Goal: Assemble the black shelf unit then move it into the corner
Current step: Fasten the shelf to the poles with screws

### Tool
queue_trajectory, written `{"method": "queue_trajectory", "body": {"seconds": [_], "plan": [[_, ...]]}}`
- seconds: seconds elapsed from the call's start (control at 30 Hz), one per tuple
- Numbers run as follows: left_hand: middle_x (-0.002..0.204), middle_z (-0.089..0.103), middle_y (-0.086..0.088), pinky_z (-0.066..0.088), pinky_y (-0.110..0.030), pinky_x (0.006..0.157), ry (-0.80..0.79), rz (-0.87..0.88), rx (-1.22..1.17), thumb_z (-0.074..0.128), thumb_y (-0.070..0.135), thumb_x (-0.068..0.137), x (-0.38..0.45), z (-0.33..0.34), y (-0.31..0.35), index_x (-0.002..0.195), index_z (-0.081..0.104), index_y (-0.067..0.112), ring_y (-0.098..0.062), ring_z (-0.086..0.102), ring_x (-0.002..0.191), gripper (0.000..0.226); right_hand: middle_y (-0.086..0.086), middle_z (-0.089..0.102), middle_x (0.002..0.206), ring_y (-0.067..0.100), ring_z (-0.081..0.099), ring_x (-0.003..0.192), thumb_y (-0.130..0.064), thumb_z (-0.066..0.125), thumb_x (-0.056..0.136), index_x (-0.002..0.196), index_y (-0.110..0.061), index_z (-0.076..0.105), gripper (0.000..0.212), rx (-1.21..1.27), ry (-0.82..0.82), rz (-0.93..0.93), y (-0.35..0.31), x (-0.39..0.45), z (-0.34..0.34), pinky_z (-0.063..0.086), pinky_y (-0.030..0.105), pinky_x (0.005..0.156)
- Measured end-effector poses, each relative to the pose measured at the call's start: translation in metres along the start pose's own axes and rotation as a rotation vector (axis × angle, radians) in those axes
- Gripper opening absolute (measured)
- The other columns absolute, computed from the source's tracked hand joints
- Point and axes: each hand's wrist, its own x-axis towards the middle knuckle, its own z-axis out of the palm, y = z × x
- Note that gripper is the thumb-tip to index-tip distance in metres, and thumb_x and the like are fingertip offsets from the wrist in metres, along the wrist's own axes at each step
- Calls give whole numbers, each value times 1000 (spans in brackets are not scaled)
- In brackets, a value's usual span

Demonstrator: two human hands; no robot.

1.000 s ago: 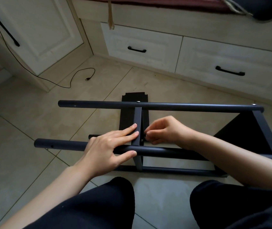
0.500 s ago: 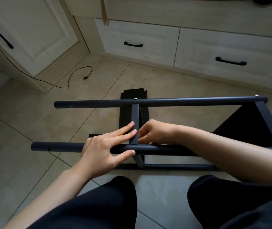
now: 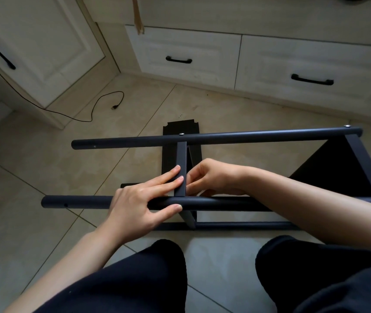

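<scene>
From the head view, the black metal shelf unit (image 3: 243,136) lies on its side on the beige tiled floor (image 3: 33,177), in front of the person's knees. The left hand (image 3: 141,202) rests on the near round tube (image 3: 78,201), fingers (image 3: 168,177) straight against the flat crossbar (image 3: 181,170). The right hand (image 3: 211,177) curls its fingers beside that crossbar, pinching something too small to tell.

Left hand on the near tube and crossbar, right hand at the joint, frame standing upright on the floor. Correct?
Not quite. The head view shows the frame lying on its side on the floor, not upright. The rest holds: left hand on the near tube and crossbar, right hand at the joint.
</scene>
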Motion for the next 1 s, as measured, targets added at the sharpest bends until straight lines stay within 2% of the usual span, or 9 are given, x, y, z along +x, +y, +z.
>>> {"method": "queue_trajectory", "body": {"seconds": [0.07, 0.2, 0.3, 0.43, 0.63, 0.73, 1.0], "plan": [[148, 35, 41, 58, -28, 69, -3, 1, -1, 49, 69, 85, 0, 0, 0, 137, 52, 50, 8, 65, 104, 56, 12, 68, 89, 22, 65, 86, -7, 63, 93, 86, -10, 72, 12, 53, -26, 4, 1, 0, -1, 55, 29, 79], [148, 35, 41, 57, -23, 69, -2, 0, -2, 50, 68, 85, -1, -1, 1, 137, 53, 48, 8, 64, 105, 56, 14, 66, 91, 25, 62, 90, -7, 61, 95, 86, -9, 71, 13, 96, -82, 59, 2, 2, -3, 52, 37, 92], [148, 35, 41, 57, -22, 70, 0, 1, 0, 50, 68, 85, 0, -1, 2, 137, 52, 50, 8, 64, 107, 56, 12, 64, 89, 24, 60, 87, -12, 61, 95, 86, -10, 70, 13, 89, -99, 110, 2, 4, -2, 51, 33, 84], [148, 34, 41, 56, -20, 71, -6, -2, -5, 51, 68, 84, 0, -2, 2, 137, 51, 50, 7, 64, 107, 56, 2, 65, 74, 9, 62, 66, -16, 59, 96, 73, -18, 72, 26, 74, -146, 165, 1, 4, -3, 51, 19, 62], [147, 32, 45, 56, -22, 71, -6, 4, -3, 49, 70, 84, -1, -1, 2, 136, 47, 55, 8, 62, 109, 54, 3, 66, 77, 12, 61, 70, -16, 58, 97, 74, -19, 73, 28, 108, -155, 204, 2, 7, -4, 49, 24, 68], [147, 33, 43, 57, -24, 71, -1, 0, 1, 49, 69, 84, 0, -1, 1, 137, 52, 51, 7, 63, 109, 56, 4, 67, 81, 12, 62, 70, -18, 59, 97, 81, -16, 73, 22, 102, -132, 221, 3, 8, -4, 50, 25, 69], [148, 32, 43, 59, -30, 73, -15, 2, 1, 49, 70, 84, 0, 0, 0, 137, 44, 54, 6, 64, 108, 55, 2, 67, 79, 10, 62, 70, -19, 58, 98, 78, -20, 73, 26, 78, -137, 191, 2, 8, -4, 50, 21, 64]]}}
